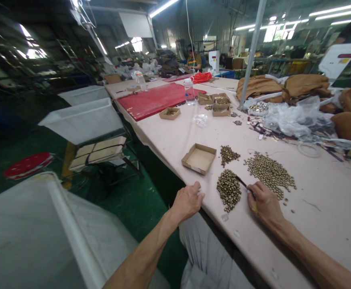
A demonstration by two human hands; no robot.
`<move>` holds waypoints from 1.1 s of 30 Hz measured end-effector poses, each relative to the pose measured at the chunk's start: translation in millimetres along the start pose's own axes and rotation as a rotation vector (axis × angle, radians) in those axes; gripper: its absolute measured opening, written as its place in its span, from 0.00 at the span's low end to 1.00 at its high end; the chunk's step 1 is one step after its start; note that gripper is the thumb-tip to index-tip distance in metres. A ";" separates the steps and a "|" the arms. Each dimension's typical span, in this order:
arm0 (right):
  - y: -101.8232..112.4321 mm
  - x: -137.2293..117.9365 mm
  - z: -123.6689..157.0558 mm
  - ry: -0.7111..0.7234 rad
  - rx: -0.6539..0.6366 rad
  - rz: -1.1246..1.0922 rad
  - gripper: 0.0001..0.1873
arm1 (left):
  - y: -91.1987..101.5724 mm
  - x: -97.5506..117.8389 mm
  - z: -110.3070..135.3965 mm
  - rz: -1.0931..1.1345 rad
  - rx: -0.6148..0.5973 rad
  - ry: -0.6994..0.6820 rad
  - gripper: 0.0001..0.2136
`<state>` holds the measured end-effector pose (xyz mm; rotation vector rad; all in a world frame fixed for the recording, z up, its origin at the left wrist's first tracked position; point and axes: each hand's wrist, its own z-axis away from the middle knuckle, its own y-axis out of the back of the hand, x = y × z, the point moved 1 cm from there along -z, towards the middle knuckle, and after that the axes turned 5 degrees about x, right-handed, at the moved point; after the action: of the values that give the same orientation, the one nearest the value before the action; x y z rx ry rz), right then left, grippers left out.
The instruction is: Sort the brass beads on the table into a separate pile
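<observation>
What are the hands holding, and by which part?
The right hand grips a thin dark tool by its near end; for the left hand, I can't tell.

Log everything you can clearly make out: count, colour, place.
Table: one, pinkish, centre to right
Metal-piece piles: three, bronze, table's near part
Thin tool: one, dark, at nearest pile
Shallow box: one, tan, left of piles
Small boxes: four, tan, far table
Sheet: one, red, far table
Bottles: two, clear, far table
Plastic bags: several, clear, table's right
Fabric: several pieces, brown, far right
Ring: one, whitish, table's right
Pole: one, grey, upper right
Bins: three, white, left
Stool: one, red, left
Tied bundle: one, beige, left
Lights: several, white, overhead
Person: one clear, clothing unclear, background
Left hand: one, bare, table edge
Right hand: one, bare, holding tool
</observation>
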<state>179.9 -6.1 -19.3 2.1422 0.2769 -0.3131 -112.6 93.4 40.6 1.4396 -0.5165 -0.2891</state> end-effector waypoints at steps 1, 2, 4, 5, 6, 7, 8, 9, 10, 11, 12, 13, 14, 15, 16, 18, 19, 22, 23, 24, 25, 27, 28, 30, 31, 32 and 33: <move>0.5 0.7 0.2 -0.004 0.013 0.005 0.10 | 0.3 -0.1 -0.1 0.000 -0.004 0.002 0.14; 1.4 1.1 1.0 -0.005 0.023 0.006 0.10 | 0.6 -0.2 -0.2 0.000 -0.005 0.000 0.14; 3.4 1.0 3.7 0.000 0.034 0.000 0.10 | 1.1 -0.1 -0.5 -0.003 0.002 -0.004 0.14; 3.9 0.7 5.1 0.005 0.032 -0.005 0.10 | 1.3 0.1 -0.7 -0.007 0.006 -0.006 0.13; 3.8 0.3 6.3 0.010 0.029 -0.010 0.10 | 1.4 0.3 -0.8 -0.011 0.011 -0.010 0.13; 3.3 0.0 7.0 0.013 0.024 -0.013 0.10 | 1.5 0.6 -1.0 -0.015 0.013 -0.011 0.13; 2.4 -0.1 7.2 0.013 0.018 -0.017 0.10 | 1.4 0.9 -1.1 -0.020 0.014 -0.010 0.13; 1.4 0.0 6.9 0.010 0.014 -0.018 0.10 | 1.3 1.1 -1.2 -0.023 0.014 -0.007 0.13; 0.6 0.2 6.2 0.005 0.011 -0.016 0.10 | 1.2 1.2 -1.3 -0.026 0.014 -0.004 0.13; 0.2 0.6 5.3 -0.004 0.014 -0.012 0.10 | 1.1 1.3 -1.4 -0.028 0.014 -0.003 0.13; 0.5 1.0 4.4 -0.016 0.024 -0.005 0.10 | 0.9 1.3 -1.4 -0.028 0.014 -0.004 0.13; 1.5 1.2 3.7 -0.026 0.033 0.001 0.10 | 0.6 1.1 -1.5 -0.028 0.014 -0.006 0.13; 3.1 1.1 3.5 -0.031 0.041 0.003 0.10 | 0.2 0.9 -1.6 -0.027 0.014 -0.008 0.13; 5.1 0.8 3.8 -0.031 0.045 0.001 0.10 | -0.3 0.5 -1.7 -0.026 0.013 -0.012 0.13; 7.2 0.2 4.6 -0.025 0.044 -0.006 0.10 | -0.8 0.2 -1.7 -0.023 0.011 -0.016 0.13; 10.3 -1.1 7.2 -0.003 0.035 -0.029 0.10 | -2.1 -0.5 -1.9 -0.021 0.012 -0.015 0.14; 10.9 -1.5 8.4 0.006 0.031 -0.036 0.10 | -2.6 -0.7 -2.0 -0.020 0.013 -0.015 0.13; 7.7 -0.7 9.2 0.012 0.009 -0.029 0.10 | -2.6 -0.4 -1.6 -0.014 0.018 -0.011 0.13; 5.5 0.2 8.3 0.007 0.003 -0.021 0.10 | -2.0 0.0 -1.3 -0.010 0.017 -0.012 0.13; 3.1 1.2 6.9 0.002 -0.002 -0.014 0.10 | -1.2 0.4 -1.0 -0.008 0.015 -0.014 0.13; 0.8 2.3 5.3 -0.003 -0.004 -0.007 0.10 | -0.1 0.8 -0.6 -0.008 0.013 -0.015 0.13; -2.7 3.7 2.0 -0.006 -0.003 0.000 0.10 | 2.1 1.4 0.0 -0.012 0.012 -0.017 0.13; -3.8 4.1 0.6 -0.006 -0.004 0.003 0.10 | 2.9 1.6 0.2 -0.016 0.011 -0.017 0.13; -4.8 3.8 -1.4 -0.001 -0.008 0.010 0.10 | 3.8 1.5 0.4 -0.019 0.011 -0.017 0.13; -4.9 3.3 -2.0 0.002 -0.011 0.012 0.10 | 3.8 1.4 0.4 -0.018 0.012 -0.017 0.13; -4.8 2.7 -2.5 0.004 -0.012 0.014 0.10 | 3.6 1.2 0.4 -0.016 0.013 -0.018 0.13; -4.9 2.0 -2.8 0.005 -0.012 0.017 0.10 | 3.3 1.0 0.4 -0.013 0.013 -0.020 0.13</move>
<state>180.6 -0.9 -22.2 2.1329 0.2634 -0.2955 -112.3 93.0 44.0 1.4547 -0.5259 -0.3111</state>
